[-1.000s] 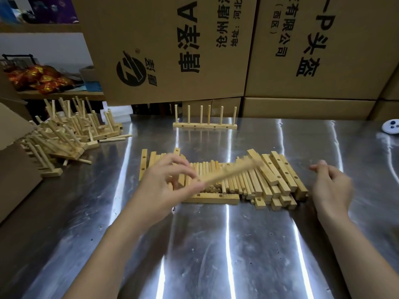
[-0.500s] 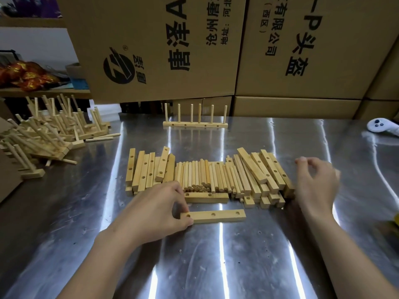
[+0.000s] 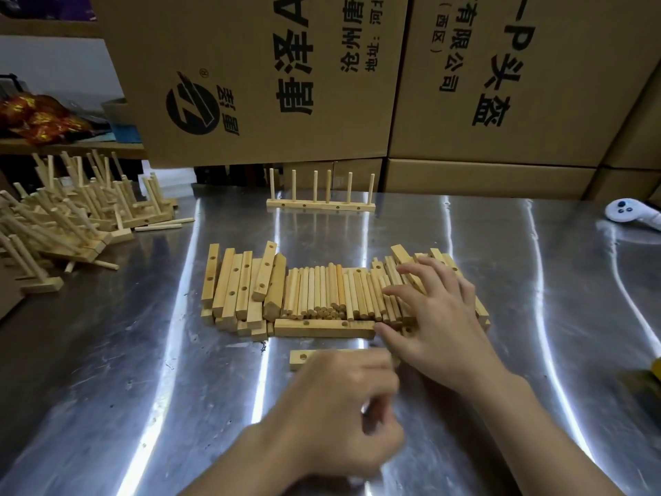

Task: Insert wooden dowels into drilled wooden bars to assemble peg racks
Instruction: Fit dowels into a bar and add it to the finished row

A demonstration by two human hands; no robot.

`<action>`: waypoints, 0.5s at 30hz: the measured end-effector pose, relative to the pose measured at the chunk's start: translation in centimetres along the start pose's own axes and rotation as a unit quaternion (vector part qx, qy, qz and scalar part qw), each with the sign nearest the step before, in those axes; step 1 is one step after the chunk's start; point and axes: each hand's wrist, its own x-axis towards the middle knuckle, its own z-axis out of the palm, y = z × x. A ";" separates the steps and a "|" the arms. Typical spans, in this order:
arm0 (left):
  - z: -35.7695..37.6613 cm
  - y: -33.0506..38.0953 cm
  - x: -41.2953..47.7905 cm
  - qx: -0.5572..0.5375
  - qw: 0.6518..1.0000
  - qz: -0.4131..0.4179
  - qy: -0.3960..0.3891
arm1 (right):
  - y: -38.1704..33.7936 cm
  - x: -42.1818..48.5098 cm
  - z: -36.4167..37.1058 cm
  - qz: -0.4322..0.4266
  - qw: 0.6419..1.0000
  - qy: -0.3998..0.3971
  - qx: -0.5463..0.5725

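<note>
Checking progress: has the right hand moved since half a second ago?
Yes: the right hand moved left, from beside the wooden pile to over its dowels.

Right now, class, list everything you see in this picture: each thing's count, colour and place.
steel table: one, silver, under everything.
loose dowels: many, pale wood, table middle.
drilled bars: a stack, pale wood, left of the dowels.
near bar: one, pale wood, alone in front, partly covered.
finished rack: one, pale wood, six pegs, standing at the back.
rack pile: many, pale wood, far left.
cardboard boxes: several, brown, behind the table.
controller: one, white, right edge.
left hand: curled, blurred, over the near bar.
right hand: fingers spread on the dowels.
</note>
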 end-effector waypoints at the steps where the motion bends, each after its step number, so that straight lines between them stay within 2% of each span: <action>1: 0.8 0.4 0.0 -0.001 1.000 0.015 -0.014 | 0.1 0.0 -0.1 0.003 1.000 -0.010 -0.003; 6: 1.3 0.6 0.2 -0.004 1.000 0.019 -0.025 | 0.9 -0.2 -0.6 0.008 0.998 -0.057 -0.007; 15: 0.4 0.1 0.4 -0.020 1.000 0.002 -0.006 | 0.8 -0.3 -0.9 -0.005 0.999 -0.039 0.025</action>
